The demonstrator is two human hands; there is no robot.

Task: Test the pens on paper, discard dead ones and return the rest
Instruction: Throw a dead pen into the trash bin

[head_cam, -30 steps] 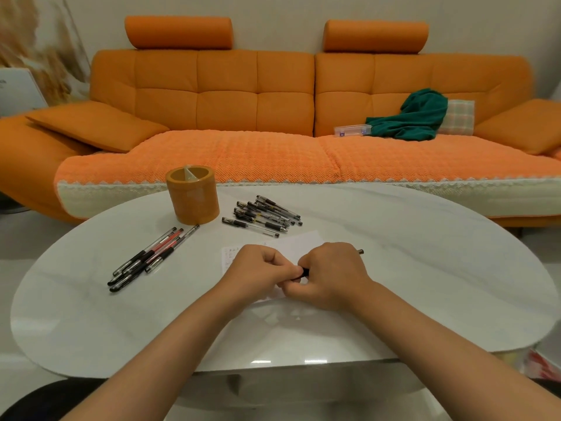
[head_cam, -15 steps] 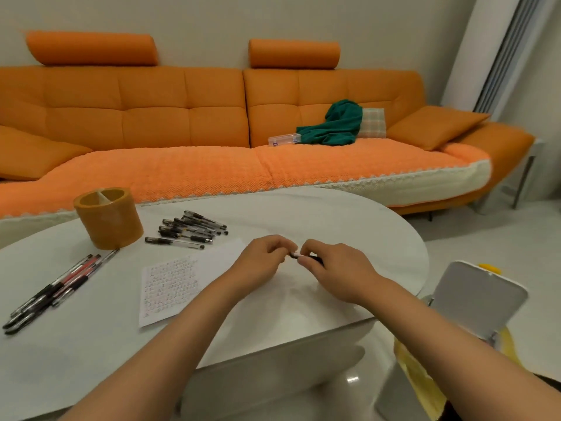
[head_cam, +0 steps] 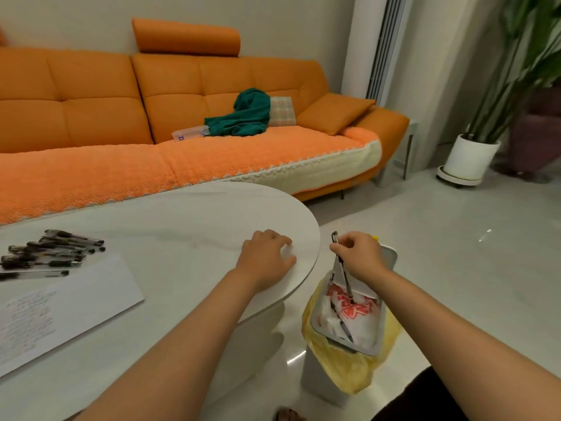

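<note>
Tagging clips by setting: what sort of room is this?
Probably a home living room: an orange sofa behind a low white table, a potted plant on the floor, a lined waste bin.

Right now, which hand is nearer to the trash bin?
Right. The right hand holds a pen above the open trash bin; the left hand rests on the table edge, off to the bin's left.
</note>
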